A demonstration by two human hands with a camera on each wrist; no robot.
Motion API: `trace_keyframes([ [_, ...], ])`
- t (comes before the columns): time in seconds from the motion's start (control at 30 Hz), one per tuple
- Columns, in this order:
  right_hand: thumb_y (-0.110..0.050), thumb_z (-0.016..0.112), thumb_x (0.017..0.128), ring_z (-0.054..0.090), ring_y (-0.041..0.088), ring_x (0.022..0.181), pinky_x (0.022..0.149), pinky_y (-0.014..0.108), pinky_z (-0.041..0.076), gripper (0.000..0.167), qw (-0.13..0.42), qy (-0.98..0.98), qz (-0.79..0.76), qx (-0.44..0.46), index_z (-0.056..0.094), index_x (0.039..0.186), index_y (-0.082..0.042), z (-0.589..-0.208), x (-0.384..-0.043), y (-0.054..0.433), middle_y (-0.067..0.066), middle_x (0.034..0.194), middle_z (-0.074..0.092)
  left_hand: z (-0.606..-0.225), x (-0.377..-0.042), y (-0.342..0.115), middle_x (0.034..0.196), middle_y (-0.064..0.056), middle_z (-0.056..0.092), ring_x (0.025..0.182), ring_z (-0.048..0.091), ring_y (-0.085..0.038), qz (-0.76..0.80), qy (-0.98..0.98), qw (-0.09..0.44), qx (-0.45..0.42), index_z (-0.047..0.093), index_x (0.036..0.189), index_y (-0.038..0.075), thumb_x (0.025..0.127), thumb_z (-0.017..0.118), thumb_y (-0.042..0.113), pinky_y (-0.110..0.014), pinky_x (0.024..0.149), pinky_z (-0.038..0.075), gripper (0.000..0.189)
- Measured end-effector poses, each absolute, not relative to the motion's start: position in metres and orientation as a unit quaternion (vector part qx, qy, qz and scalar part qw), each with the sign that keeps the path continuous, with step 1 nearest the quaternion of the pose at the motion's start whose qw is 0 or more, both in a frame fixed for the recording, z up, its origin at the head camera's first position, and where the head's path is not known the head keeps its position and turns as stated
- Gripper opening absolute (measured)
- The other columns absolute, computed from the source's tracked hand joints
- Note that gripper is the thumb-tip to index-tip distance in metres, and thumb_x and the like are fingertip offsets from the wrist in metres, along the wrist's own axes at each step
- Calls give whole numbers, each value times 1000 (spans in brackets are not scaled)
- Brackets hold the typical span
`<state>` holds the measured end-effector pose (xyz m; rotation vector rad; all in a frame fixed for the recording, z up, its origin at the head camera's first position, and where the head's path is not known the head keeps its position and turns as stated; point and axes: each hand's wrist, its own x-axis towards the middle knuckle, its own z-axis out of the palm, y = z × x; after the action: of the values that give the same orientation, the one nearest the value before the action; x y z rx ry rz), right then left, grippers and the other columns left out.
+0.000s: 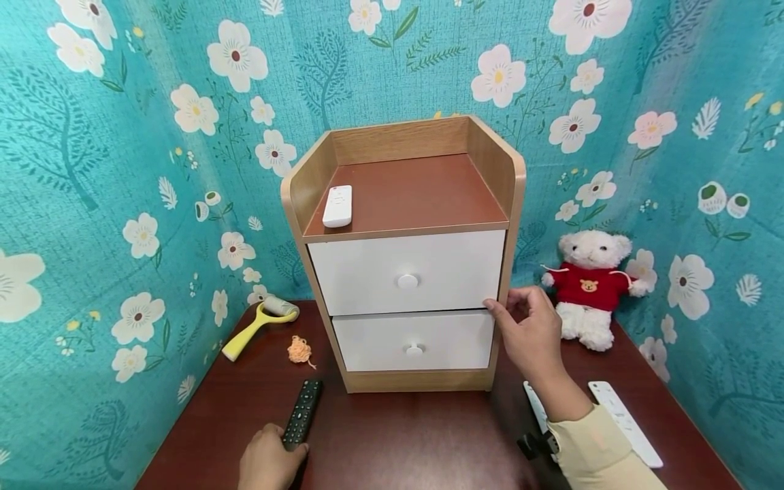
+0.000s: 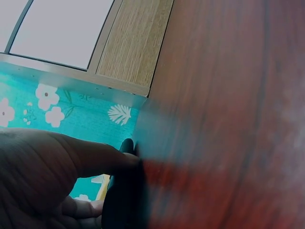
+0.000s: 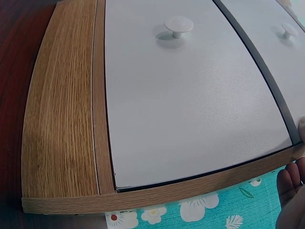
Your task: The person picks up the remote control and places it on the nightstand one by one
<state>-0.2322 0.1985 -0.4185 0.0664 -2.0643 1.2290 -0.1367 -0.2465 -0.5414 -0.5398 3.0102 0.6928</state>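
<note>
On the left of the table, my left hand (image 1: 268,459) grips the lower end of a black remote control (image 1: 303,413), thumb on one side and fingers on the other. The left wrist view shows this remote dark and partly hidden by the thumb. A wooden cabinet (image 1: 419,380) with two white drawers stands in the middle, both drawers pushed in. My right hand (image 1: 531,333) holds the cabinet's right side edge. Its thumb lies on the front near the gap between the upper drawer (image 1: 361,279) and lower drawer (image 1: 367,344); the fingers bend against the side.
A white remote (image 1: 338,206) lies on the cabinet's top. Left of the cabinet are a yellow-handled roller (image 1: 248,333) and a tangle of orange yarn (image 1: 299,350). To the right sit a white teddy bear (image 1: 593,286) and two white remotes, one (image 1: 625,423) beside my forearm, the other partly covered.
</note>
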Motion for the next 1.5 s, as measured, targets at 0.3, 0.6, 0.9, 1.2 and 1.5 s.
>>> trace_keyframes([
  [0.3,-21,88,95,56,8,90,75,12,42,35,362,-802,475,23,64,111,-1,-417,-232,198,11,103,68,-530,-140,-247,96,-25,69,90,71,-42,249,942,-32,-224,71,118,-12,86,82,36,-61,83,56,59],
  [0.6,-21,88,95,56,8,89,75,13,41,35,365,-802,472,23,64,110,0,-417,-233,197,12,102,68,-521,-140,-245,118,-32,71,110,68,-53,269,924,-88,-257,70,132,-8,90,82,40,-67,95,51,65],
  [0.9,-20,88,94,57,11,90,75,14,41,36,365,-802,472,27,64,111,0,-417,-233,197,12,103,68,-518,-142,-250,108,-27,75,98,71,-45,273,923,-75,-259,71,121,-8,88,86,40,-62,89,52,61],
  [1.2,-21,88,94,56,11,90,76,14,41,36,367,-803,469,26,64,111,0,-419,-235,198,12,103,68,-517,-140,-251,98,-23,76,91,70,-42,291,913,-77,-276,73,112,-4,88,87,46,-58,83,52,57],
  [1.5,-22,88,94,56,11,89,75,14,42,36,366,-805,467,23,65,111,-1,-419,-234,198,12,103,69,-487,-125,-239,103,-26,78,93,72,-44,314,871,-231,-300,75,113,-2,87,90,37,-58,82,54,50],
])
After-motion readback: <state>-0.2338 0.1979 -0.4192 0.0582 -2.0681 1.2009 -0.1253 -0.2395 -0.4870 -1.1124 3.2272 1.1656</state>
